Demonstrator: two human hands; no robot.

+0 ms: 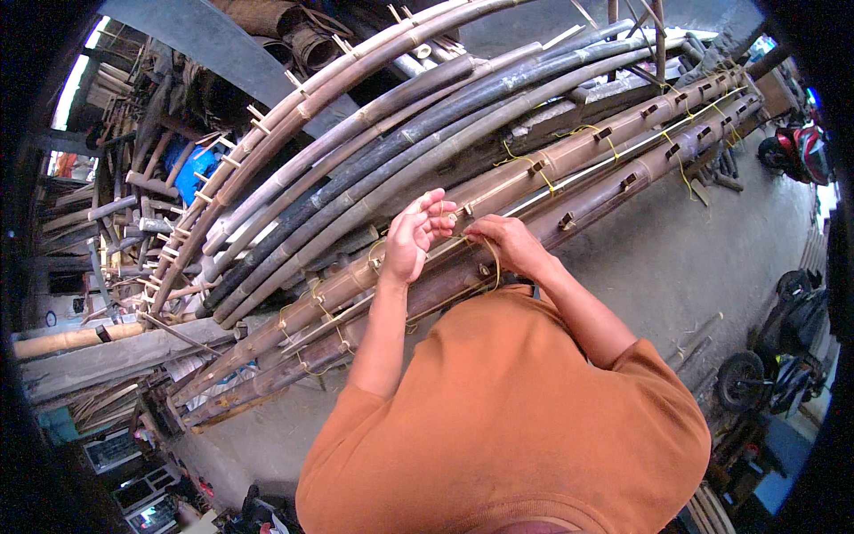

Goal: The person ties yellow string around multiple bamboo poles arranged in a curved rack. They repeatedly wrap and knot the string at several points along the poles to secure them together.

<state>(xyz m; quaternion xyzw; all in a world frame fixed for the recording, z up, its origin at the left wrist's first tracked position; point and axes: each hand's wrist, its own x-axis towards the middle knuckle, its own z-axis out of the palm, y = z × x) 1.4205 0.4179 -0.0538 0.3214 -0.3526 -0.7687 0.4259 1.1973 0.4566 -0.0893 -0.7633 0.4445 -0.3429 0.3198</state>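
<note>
A thin yellow binding strip (492,258) is being pinched in the closed fingers of the right hand (505,242) and looped over the near bamboo poles (569,191) at the scene's middle. The left hand (412,236) is being held just left of it, fingers curled narrowly around the strip's other end. Darker bamboo poles (374,156) are being kept stacked farther off.
</note>
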